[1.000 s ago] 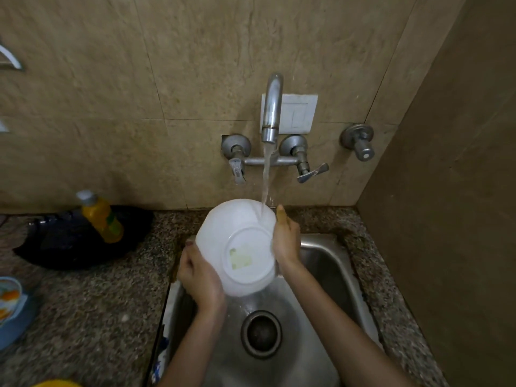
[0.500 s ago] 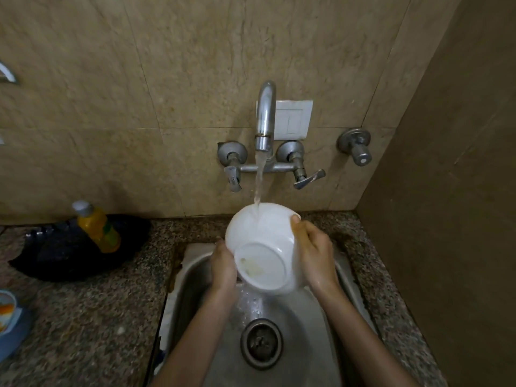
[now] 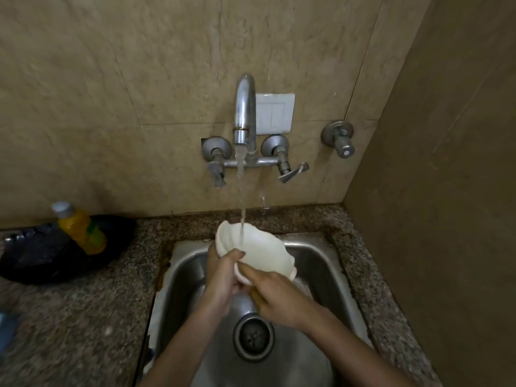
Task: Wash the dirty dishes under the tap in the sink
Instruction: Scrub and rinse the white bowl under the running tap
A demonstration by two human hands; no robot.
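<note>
A white bowl is held over the steel sink, its inside turned up under the running stream from the tap. Water falls into the bowl's left half. My left hand grips the bowl's near left rim with curled fingers. My right hand holds the near rim from the right, its fingers reaching over the edge. The bowl's near edge is hidden behind both hands.
The drain lies below my hands. Tap levers stick out from the wall, with a separate valve to the right. A yellow bottle stands on a black bag on the granite counter.
The bowl was turned from bottom facing me to inside facing up and lowered nearer the sink. Both hands shifted from its sides to its near rim.
</note>
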